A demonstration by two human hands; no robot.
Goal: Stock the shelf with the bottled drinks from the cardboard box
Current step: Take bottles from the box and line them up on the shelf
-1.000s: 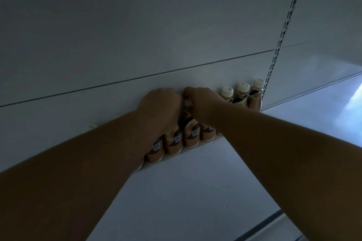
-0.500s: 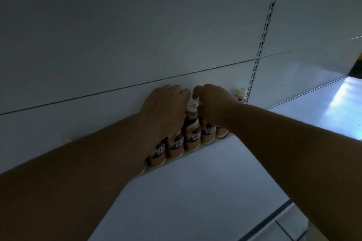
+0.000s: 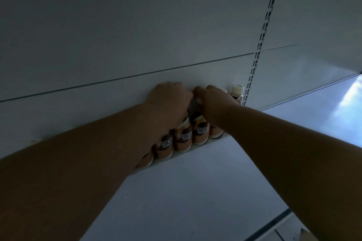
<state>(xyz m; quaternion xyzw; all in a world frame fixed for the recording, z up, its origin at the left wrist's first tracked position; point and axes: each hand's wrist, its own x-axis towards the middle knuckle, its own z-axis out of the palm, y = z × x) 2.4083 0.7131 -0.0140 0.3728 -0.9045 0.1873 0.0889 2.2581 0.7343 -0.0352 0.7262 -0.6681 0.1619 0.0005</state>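
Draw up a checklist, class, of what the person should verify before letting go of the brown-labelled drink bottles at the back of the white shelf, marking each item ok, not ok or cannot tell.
1. Brown-labelled drink bottles stand in a row against the white back panel: ok.
2. Visible labels face forward: ok.
3. Left hand and right hand rest on the bottle tops: ok.
4. Every bottle upright: cannot tell, the hands hide the tops.
5. Cream-capped bottle at the right end stands beside the slotted metal upright: ok.
6. Bare white shelf in front for further rows: ok.
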